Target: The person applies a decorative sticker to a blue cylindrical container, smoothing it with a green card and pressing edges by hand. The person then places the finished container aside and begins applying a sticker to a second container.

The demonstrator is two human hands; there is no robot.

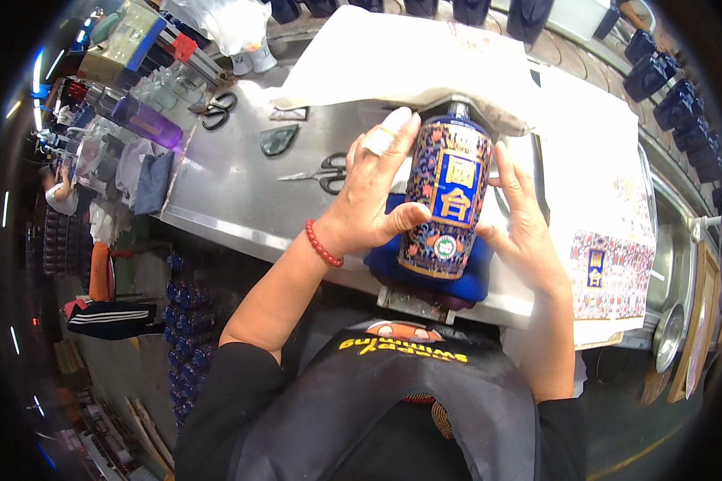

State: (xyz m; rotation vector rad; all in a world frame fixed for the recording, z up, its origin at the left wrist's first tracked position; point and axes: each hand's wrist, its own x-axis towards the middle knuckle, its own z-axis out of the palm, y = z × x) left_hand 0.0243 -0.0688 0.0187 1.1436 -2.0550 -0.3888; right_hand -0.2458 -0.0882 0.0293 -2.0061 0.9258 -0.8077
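Observation:
A dark blue bottle with a floral, gold-edged label lies on its side on a blue cloth, its neck pointing away from me. My left hand, with white tape round a finger, is at the bottle's left side, the thumb on the label. At its right side is my right hand, fingers spread and thumb close to the lower label. Whether either hand bears the bottle's weight cannot be told. Black-handled scissors lie beside my left hand. Printed label sheets rest at the right.
Large white sheets cover the back of the metal table. At the left are a second pair of scissors, a dark green scraper-like piece and a purple bottle. Dark blue bottles line the far right. Someone sits at far left.

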